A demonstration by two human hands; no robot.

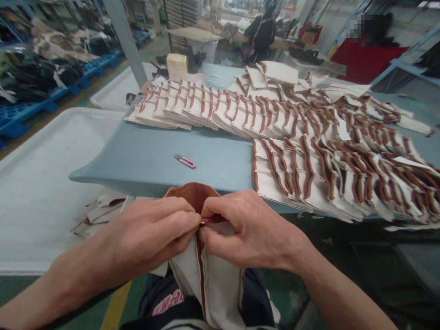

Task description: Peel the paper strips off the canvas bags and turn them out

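Note:
A sewn fabric piece (220,270), cream outside with a brown lining and a brown seam down its middle, hangs over the lap. My left hand (161,229) pinches its upper edge beside the seam. Right against it, my right hand (237,224) grips the same edge with thumb and forefinger. The fingertips of both hands nearly meet at the seam top, where a small pale bit shows. Beyond the hands, pink-handled thread snips (185,161) lie on the blue-covered table (151,156).
Long rows of overlapping cream-and-brown pieces (302,174) cover the table's right and back. A white bin (51,183) stands at the left, with loose pieces (99,213) by the table's edge. A grey post (127,41) rises at back left. Another person (261,32) is in the background.

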